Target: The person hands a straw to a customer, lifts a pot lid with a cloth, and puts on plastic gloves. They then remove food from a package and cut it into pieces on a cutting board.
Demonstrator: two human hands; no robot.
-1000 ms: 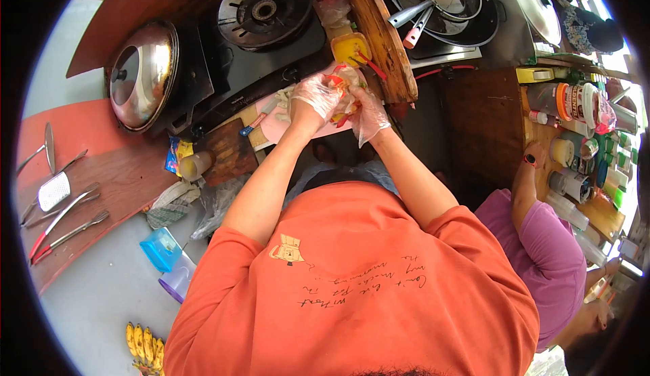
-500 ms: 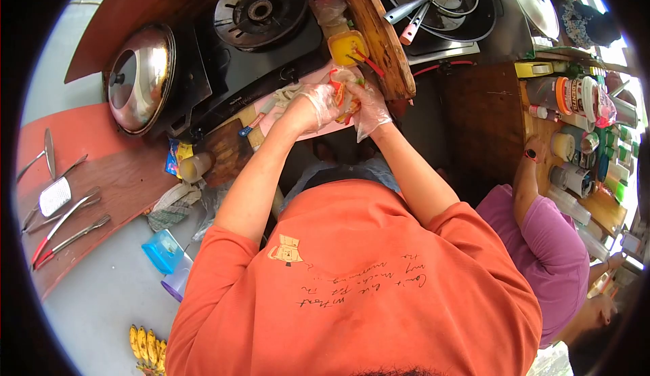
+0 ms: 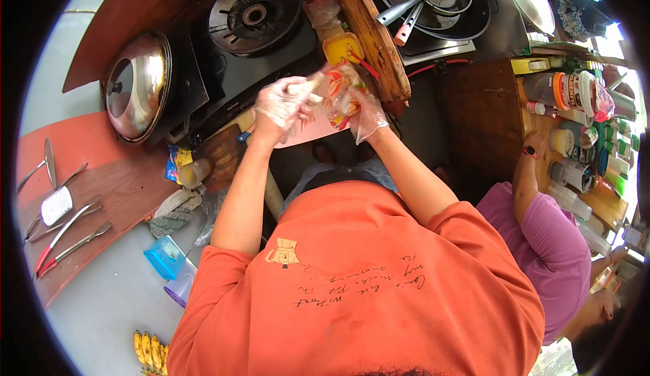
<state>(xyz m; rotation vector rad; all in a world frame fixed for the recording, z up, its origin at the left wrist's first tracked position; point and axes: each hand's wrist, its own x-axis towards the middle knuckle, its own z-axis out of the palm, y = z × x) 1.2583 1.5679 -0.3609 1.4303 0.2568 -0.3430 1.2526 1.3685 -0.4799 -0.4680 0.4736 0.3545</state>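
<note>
My right hand [image 3: 367, 114], in a clear plastic glove, grips a clear plastic bag with red and yellow print [image 3: 343, 91]. My left hand [image 3: 279, 107], gloved the same way, is closed around a pale, soft-looking piece of food [image 3: 308, 89] that reaches toward the bag's open side. Below both hands lies a pink cutting board [image 3: 305, 132]. Just beyond the bag is a yellow tub [image 3: 342, 49] with a red-handled utensil [image 3: 365, 63] resting in it. A blue knife handle [image 3: 244, 135] shows left of my left wrist.
A black gas stove [image 3: 254, 14] stands ahead, beside a domed wok lid [image 3: 139, 86]. A wooden partition [image 3: 379, 37] rises at the right. Tongs [image 3: 68, 237] lie on the left shelf. A person in a purple shirt [image 3: 542, 261] is close on my right, near jars [image 3: 572, 98].
My left hand has moved left, away from the right hand, and now holds the pale food. The printed bag shows more fully in my right hand, which stays nearly in place.
</note>
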